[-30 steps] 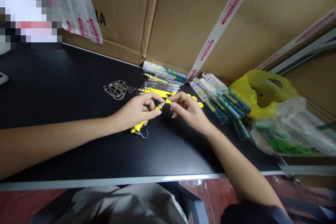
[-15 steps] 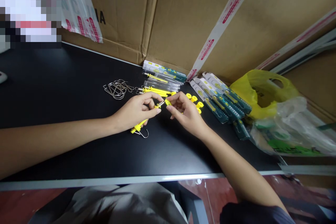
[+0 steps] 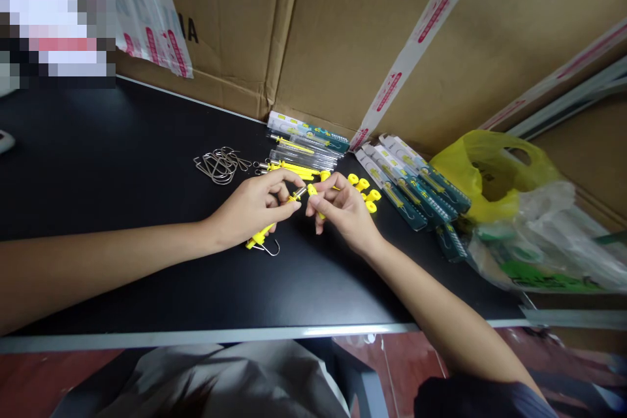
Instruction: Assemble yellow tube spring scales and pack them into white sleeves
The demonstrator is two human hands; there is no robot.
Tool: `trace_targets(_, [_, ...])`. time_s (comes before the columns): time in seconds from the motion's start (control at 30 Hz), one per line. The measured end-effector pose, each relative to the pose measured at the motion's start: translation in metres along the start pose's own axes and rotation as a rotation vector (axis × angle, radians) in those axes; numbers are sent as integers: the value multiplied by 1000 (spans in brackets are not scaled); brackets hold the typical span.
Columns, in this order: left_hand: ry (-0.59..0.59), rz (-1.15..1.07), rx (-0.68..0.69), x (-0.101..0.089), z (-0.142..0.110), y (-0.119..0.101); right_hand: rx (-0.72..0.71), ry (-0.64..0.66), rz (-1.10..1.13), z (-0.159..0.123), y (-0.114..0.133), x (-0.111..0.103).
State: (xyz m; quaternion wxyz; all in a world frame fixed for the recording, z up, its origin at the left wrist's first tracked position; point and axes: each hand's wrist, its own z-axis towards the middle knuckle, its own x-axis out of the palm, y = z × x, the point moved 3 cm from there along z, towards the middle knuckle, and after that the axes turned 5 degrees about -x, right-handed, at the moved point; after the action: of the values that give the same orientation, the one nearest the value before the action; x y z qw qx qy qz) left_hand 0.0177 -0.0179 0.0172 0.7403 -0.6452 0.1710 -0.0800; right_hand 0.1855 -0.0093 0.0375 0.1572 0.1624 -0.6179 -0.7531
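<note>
My left hand [image 3: 262, 202] is closed around a yellow spring scale plunger [image 3: 257, 238], with a wire hook [image 3: 268, 249] hanging from its lower end and a shiny metal spring at its upper end, between thumb and forefinger. Close beside that end, my right hand [image 3: 345, 212] pinches a small yellow plastic cap [image 3: 312, 191]. A narrow gap seems to lie between cap and spring. More yellow caps [image 3: 362, 184] lie just behind my right hand. Beyond my fingers are yellow plungers [image 3: 294, 170] and clear plastic tubes [image 3: 306, 155].
A tangle of metal hooks [image 3: 221, 165] lies on the black table [image 3: 122, 157] at left. Printed boxes [image 3: 401, 179] are piled at right, beside a yellow plastic bag [image 3: 455, 160] and a clear bag [image 3: 543, 235]. Large cardboard [image 3: 337, 32] stands along the back edge.
My right hand has turned slightly and tilted the yellow cap, so more of it shows below the fingers. My left hand keeps its grip almost unmoved.
</note>
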Motion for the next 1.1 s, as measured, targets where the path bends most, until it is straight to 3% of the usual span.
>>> trace_targets(0.27, [4,35,2,-1,-2,-1,-46,-55,-16,-2,-4,7])
trace_targets(0.43, [5,46,2,-1,-2,-2,-12,-20,21,-5,-6,11])
trace_targets(0.6, [-3,43,0,-1,-1,0,-15,-65,-79,-5,-5,5])
trace_targets(0.8, [14,-7,-14,0,0,1,108,-1,72,0,-7,1])
trace_targets(1.1, [-5,-2,8,-1,-1,-2,120,24,83,1,-5,-2])
